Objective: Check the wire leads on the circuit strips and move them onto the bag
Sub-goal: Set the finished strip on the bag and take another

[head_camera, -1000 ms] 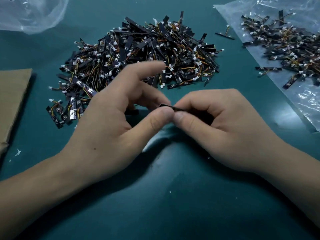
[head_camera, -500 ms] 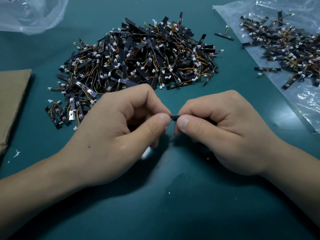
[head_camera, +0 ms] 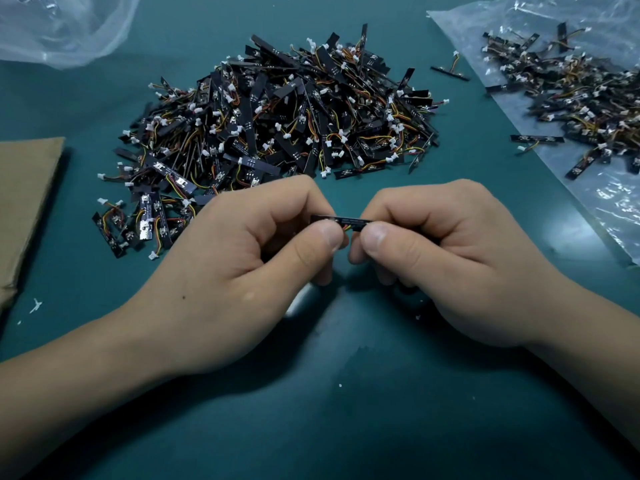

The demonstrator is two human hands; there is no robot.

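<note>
Checking step. Left hand (head_camera: 242, 271) and right hand (head_camera: 450, 265) each pinching one end of a thin, flat black circuit strip (head_camera: 349, 220), held level above the matte teal desk (head_camera: 346, 410), near centre. Red and yellow leads visible between the thumbs. Next, probably: carry far right to the crinkled clear bag (head_camera: 606, 209). Unsorted heap (head_camera: 277, 116) far centre.

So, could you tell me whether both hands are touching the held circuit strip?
Touching. The head view shows the left hand and right hand each pinching one end of the circuit strip.
</note>
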